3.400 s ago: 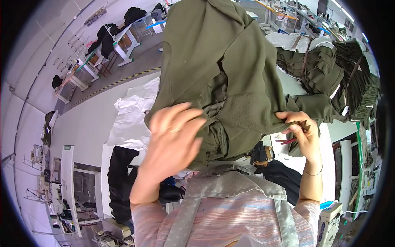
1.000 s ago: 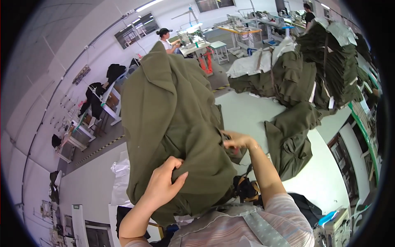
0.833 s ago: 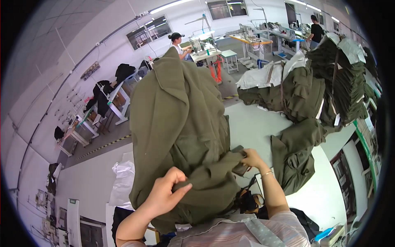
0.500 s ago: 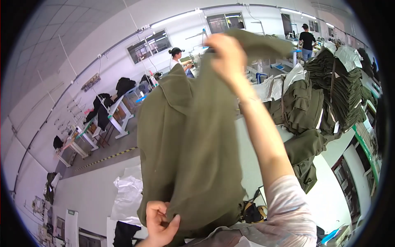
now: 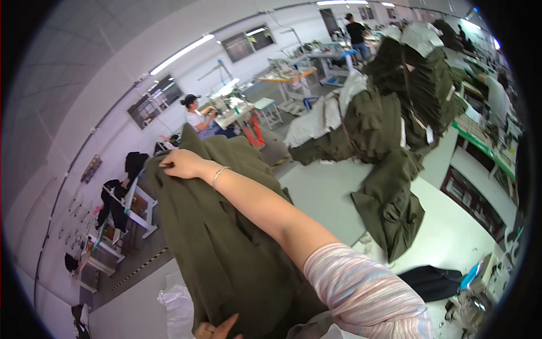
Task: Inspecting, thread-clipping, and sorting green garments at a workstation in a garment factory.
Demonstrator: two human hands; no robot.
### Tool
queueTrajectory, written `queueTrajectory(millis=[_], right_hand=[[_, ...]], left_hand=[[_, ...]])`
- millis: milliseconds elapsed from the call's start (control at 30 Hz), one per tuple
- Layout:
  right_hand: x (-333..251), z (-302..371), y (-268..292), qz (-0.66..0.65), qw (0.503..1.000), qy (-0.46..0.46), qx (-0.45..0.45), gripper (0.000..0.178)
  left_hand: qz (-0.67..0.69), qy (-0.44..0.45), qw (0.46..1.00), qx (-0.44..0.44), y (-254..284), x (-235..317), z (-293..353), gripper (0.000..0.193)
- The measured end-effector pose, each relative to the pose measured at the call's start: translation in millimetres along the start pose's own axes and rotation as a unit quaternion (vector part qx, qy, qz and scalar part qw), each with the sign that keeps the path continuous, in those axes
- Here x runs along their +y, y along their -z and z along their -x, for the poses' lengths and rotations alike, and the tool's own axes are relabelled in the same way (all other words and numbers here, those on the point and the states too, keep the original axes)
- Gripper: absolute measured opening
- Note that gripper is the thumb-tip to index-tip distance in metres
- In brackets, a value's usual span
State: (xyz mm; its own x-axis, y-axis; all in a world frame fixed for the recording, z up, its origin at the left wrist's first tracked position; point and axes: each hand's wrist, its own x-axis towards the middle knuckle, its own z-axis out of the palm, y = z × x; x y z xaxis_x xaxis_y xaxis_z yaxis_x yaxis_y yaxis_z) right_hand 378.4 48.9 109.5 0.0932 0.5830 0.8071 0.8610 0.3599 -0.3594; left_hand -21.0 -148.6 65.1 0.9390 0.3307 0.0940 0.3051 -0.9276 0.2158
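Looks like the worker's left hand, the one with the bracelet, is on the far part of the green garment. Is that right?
Not quite: it is the right hand, its arm coming in from the lower right in the head view. The rest holds: bracelet at that wrist, hand on the far part of the green garment.

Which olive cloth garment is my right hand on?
The large olive cloth garment straight ahead, spread beneath your right hand; the crumpled olive garment and strapped olive bundles lie to its right, untouched.
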Motion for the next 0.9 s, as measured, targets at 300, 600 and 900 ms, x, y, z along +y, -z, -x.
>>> queueTrajectory(millis=[300,600,900], right_hand=[[-29,257,136,-0.277,0.845,-0.189,0.416,0.012],[-12,617,176,0.313,0.565,-0.620,0.446,0.039],[-33,718,190,0.202,0.619,-0.698,0.297,0.027]], left_hand=[[-0.030,-0.096,0.995,-0.006,78,61,-73,0.029],[-0.210,-0.468,0.857,-0.042,-55,245,-302,0.020],[0.124,-0.385,0.867,-0.292,-412,275,-356,0.022]])
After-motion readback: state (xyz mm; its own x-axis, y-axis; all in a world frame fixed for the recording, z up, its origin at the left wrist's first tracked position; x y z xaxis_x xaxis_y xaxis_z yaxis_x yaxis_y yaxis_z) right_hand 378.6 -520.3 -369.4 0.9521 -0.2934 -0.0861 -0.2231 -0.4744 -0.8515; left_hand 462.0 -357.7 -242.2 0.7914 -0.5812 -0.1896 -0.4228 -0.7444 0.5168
